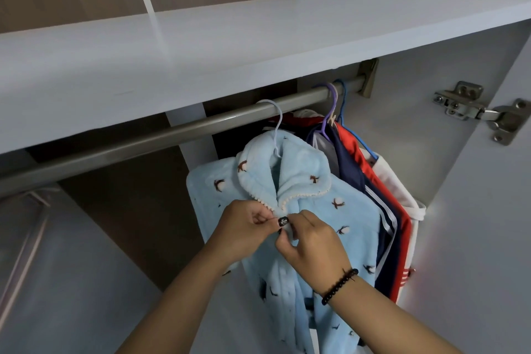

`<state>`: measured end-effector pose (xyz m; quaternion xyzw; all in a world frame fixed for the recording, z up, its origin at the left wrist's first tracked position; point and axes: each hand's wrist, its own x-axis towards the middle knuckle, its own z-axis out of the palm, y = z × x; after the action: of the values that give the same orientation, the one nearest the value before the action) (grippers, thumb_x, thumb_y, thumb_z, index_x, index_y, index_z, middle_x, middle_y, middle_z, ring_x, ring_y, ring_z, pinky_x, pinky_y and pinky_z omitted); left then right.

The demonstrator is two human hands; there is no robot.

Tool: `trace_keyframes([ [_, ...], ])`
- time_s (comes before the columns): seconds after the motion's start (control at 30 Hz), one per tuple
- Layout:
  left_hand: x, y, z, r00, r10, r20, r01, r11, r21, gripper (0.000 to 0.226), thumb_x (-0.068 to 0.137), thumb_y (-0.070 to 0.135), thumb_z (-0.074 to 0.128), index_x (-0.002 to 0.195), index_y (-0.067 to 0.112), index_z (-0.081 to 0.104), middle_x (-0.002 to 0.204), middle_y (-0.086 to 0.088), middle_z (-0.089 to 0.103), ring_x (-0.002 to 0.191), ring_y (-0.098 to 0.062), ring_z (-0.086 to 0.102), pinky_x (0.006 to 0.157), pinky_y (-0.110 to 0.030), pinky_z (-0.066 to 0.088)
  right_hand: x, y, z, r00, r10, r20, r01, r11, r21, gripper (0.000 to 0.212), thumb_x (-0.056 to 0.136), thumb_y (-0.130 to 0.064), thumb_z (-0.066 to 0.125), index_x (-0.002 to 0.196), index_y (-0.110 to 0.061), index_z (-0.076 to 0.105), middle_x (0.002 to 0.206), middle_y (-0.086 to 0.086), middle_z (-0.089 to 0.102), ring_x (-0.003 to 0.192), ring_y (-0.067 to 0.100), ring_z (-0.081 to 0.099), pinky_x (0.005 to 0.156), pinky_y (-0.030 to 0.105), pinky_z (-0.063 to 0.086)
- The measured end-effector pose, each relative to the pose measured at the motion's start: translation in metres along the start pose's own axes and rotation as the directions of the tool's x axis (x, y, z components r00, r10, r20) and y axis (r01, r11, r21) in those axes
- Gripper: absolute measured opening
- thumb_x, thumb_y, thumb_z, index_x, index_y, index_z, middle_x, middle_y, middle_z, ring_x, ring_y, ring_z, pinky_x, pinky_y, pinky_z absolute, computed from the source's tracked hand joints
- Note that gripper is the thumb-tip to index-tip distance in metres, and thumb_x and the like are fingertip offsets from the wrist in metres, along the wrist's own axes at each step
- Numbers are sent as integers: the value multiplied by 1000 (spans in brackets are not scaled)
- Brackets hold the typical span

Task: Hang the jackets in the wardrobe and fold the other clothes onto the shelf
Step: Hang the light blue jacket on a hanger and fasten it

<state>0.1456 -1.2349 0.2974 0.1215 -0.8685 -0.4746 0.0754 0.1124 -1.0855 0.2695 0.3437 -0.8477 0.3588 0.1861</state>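
A fluffy light-blue jacket [321, 198] with small bird prints hangs from a pale hanger [276, 123] on the metal wardrobe rail [161, 135]. Just below its collar, my left hand [244, 228] and my right hand [313, 241] both pinch the jacket's front edges around a dark button [283, 221]. A black bead bracelet sits on my right wrist. To the right, a navy jacket [356, 181], a red one [382, 198] and a white one [402, 187] hang on purple and blue hangers.
A white shelf [230, 46] spans the wardrobe right above the rail. The open door with its metal hinge [482, 112] stands at the right. The rail's left stretch carries no clothes. A white panel [71, 267] lies at lower left.
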Motion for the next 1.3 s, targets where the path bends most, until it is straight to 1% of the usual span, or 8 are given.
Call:
trace_keyframes([
  [0.33, -4, -4, -4, 998, -42, 56, 44, 998, -37, 9, 82, 18, 74, 74, 17, 75, 75, -1, 74, 76, -20, 71, 72, -31, 57, 3, 10, -2, 989, -107, 99, 99, 992, 78, 21, 70, 8, 66, 64, -4, 50, 63, -5, 37, 50, 10, 35, 49, 15, 29],
  [0.53, -5, -11, -4, 997, 18, 69, -14, 999, -52, 8, 84, 16, 73, 76, 16, 72, 75, 2, 73, 67, -3, 64, 67, -17, 51, 0, 17, -3, 987, 9, 158, -53, 960, 273, 15, 85, -4, 59, 71, 0, 56, 62, -2, 45, 57, 7, 40, 54, 15, 34],
  [0.67, -8, -15, -4, 996, 62, 60, -58, 996, -62, 9, 88, 13, 69, 80, 17, 70, 77, 5, 73, 73, -5, 66, 72, -17, 52, 0, 22, -11, 956, -25, 291, -77, 939, 334, 14, 94, -9, 52, 87, -7, 64, 74, -3, 55, 66, 9, 56, 65, 24, 49],
  [0.8, -12, -17, 1, 993, 112, 45, -106, 988, -109, 19, 89, 7, 66, 77, 22, 67, 71, 14, 69, 69, 1, 63, 68, -17, 51, 1, 22, -12, 954, 83, 289, -191, 909, 370, 19, 94, -4, 51, 78, -7, 62, 66, -3, 59, 61, 11, 58, 61, 25, 50],
  [0.97, -17, -25, 8, 983, 179, -24, -181, 968, -172, 16, 89, 3, 65, 80, 16, 70, 76, 7, 70, 74, -4, 64, 71, -17, 49, 3, 17, -8, 835, 373, 405, -548, 627, 553, 21, 87, 0, 58, 66, -2, 59, 56, 3, 55, 54, 14, 54, 48, 20, 43],
  [1.17, -20, -38, 20, 988, 136, -71, -150, 959, -239, 16, 90, 4, 65, 79, 15, 71, 77, -2, 71, 73, -11, 64, 67, -25, 51, 4, 18, -9, 592, 480, 648, -793, 203, 574, 16, 79, 1, 65, 64, -4, 63, 52, 7, 54, 50, 15, 49, 47, 24, 40],
  [1.23, -21, -44, 26, 992, 92, -81, -110, 963, -247, 15, 90, 6, 65, 80, 14, 72, 79, -5, 72, 76, -19, 67, 72, -33, 53, 3, 22, -9, 556, 469, 686, -824, 204, 529, 14, 78, -1, 67, 65, -5, 64, 54, 7, 57, 51, 14, 51, 48, 23, 41],
  [1.3, -22, -47, 30, 996, 48, -75, -64, 972, -225, 14, 90, 9, 66, 80, 17, 73, 80, -2, 73, 79, -20, 68, 73, -31, 54, 1, 26, -10, 574, 453, 682, -819, 324, 474, 14, 79, -4, 69, 65, -8, 67, 59, 4, 63, 55, 11, 54, 51, 20, 43],
])
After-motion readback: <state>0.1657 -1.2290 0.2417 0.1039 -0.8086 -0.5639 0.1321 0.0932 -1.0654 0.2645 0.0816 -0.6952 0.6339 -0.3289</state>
